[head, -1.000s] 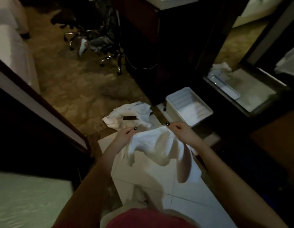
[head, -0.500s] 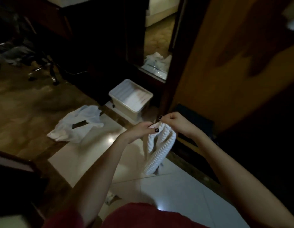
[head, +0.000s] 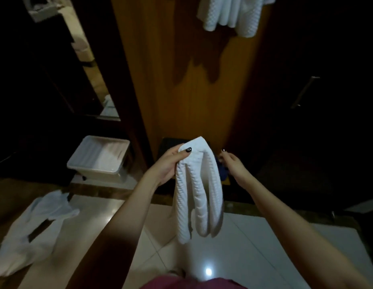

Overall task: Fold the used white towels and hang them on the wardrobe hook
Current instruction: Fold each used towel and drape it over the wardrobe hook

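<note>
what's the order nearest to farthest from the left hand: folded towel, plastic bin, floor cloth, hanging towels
1. Folded white waffle towel, in the left hand's grip.
2. White plastic bin, low on the left.
3. Crumpled white cloth, bottom left, and white hanging towels, top of view: too close to call.

Both forearms reach forward from the bottom of the view. Left hand (head: pixel 170 162) pinches the top of the folded towel (head: pixel 211 180), thumb across the front. Right hand (head: pixel 233 166) is just beside it, fingers loosely curled, holding nothing.

White waffle-textured towel (head: pixel 199 190)
</note>
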The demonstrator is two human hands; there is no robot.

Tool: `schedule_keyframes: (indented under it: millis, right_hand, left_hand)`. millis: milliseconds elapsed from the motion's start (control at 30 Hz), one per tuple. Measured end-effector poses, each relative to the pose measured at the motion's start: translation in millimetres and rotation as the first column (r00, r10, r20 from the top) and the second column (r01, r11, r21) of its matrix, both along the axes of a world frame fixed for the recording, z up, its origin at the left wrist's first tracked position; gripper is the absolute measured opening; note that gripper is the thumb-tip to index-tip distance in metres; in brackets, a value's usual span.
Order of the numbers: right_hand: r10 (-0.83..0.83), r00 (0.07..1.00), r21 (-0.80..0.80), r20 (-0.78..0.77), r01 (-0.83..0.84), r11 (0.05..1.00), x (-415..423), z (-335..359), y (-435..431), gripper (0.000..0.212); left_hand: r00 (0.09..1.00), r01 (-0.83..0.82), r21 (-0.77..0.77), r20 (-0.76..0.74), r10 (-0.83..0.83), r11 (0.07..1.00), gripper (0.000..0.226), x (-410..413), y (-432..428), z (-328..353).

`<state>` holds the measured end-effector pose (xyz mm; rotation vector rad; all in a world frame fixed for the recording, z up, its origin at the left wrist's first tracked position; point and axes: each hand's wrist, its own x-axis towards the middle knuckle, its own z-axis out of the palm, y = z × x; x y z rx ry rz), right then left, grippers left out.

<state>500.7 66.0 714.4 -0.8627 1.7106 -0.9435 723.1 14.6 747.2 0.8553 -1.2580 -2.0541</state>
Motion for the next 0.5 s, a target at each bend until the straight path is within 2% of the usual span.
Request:
schedule_keyframes:
  millis: [67, 133, 267, 333, 433, 500]
  right_hand:
    - [0.085, 0.985, 0.054, 0.147, -0.094, 0.994, -2.1, -4.6, 13.1, 0.047]
    - [0.097, 0.934, 0.026, 0.343, -0.113, 0.993, 3.0, -4.9, 18.9, 0.045]
    - [0.112, 0.868, -0.011, 0.484, -0.122, 0.992, 12.7, 5.0, 9.6, 0.042]
    - [0.168, 0.887, -0.048, 0.429, -0.164, 0.985, 14.0, 7.5, 5.1, 0.038]
    - [0.253, 0.942, -0.129, 0.219, -0.229, 0.965, 23.6, -0.4, 0.4, 0.019]
    - [0.211, 0.970, -0.188, 0.119, -0.186, 0.964, 33.8, -3.6, -3.2, 0.023]
  left_hand:
    - [0.998, 0.047, 0.010, -0.036, -0.046, 0.999, 0.022, -11.1, -2.8, 7.8]
    - [0.994, 0.098, 0.021, -0.053, -0.097, 0.995, 0.024, -15.9, -7.8, 15.4]
    - [0.972, 0.175, 0.002, -0.161, -0.172, 0.985, 0.043, -12.5, -21.6, 21.4]
    - [0.973, 0.133, 0.016, -0.194, -0.127, 0.991, 0.045, -6.5, -24.7, 20.4]
    - [0.986, 0.011, 0.061, -0.167, -0.001, 0.998, 0.046, 4.4, -25.7, 17.1]
    - [0.989, -0.076, 0.104, -0.120, 0.088, 0.992, 0.046, 12.5, -28.1, 13.6]
